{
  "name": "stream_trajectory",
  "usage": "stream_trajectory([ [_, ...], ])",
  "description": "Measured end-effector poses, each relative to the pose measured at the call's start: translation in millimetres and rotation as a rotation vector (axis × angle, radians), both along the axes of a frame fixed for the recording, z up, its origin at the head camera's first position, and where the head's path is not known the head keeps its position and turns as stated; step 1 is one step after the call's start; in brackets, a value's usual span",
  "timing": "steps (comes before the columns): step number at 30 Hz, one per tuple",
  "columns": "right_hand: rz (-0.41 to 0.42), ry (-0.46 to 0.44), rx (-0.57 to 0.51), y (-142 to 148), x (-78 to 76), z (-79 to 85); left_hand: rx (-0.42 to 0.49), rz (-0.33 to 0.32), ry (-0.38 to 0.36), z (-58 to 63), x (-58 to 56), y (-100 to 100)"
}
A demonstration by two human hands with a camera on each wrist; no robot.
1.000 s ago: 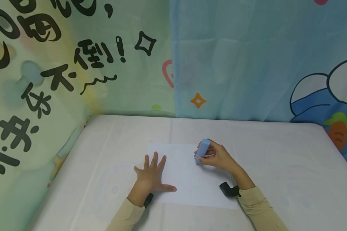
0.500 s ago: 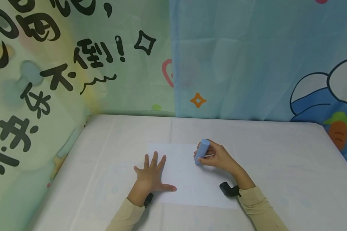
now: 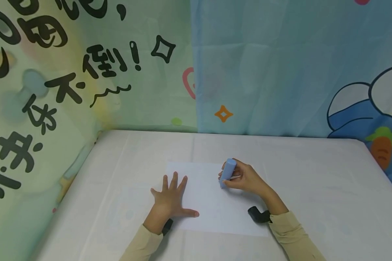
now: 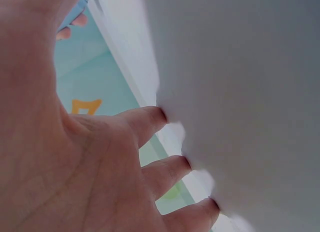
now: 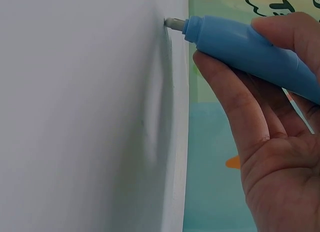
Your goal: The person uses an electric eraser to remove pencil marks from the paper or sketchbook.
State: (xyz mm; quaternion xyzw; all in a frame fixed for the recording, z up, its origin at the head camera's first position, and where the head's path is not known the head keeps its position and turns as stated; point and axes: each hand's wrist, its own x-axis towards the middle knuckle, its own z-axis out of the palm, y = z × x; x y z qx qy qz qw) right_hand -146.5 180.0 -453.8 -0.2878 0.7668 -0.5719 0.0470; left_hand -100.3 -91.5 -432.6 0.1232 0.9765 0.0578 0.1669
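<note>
Marker, blue, is in your R hand, thumb & fingers pinching the barrel; it leans, tip down at the paper, in its far half. Paper lies flat on the white-covered surface. Your L hand is spread wide over the paper's L edge, fingertips touching down, thumb on the sheet. Blk device noted at your R wrist. Printed backdrop behind, incl. orange star.

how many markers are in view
1: the light-blue, thick-barrelled marker, held in the person's right grip with its pale tip at the white rectangular paper sheet. No others show, though covered spots could hide one.
</note>
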Motion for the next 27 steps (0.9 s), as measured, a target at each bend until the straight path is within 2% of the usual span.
stream_trajectory([
  [11, 0.032, -0.004, -0.018, -1.4, 4.4, -0.5, -0.003, -0.012, 0.011, -6.8, 2.4, -1.9],
  [27, 0.006, -0.001, 0.001, -0.7, 2.8, 2.5, 0.0, -0.004, 0.002, -4.1, -1.4, -1.3],
])
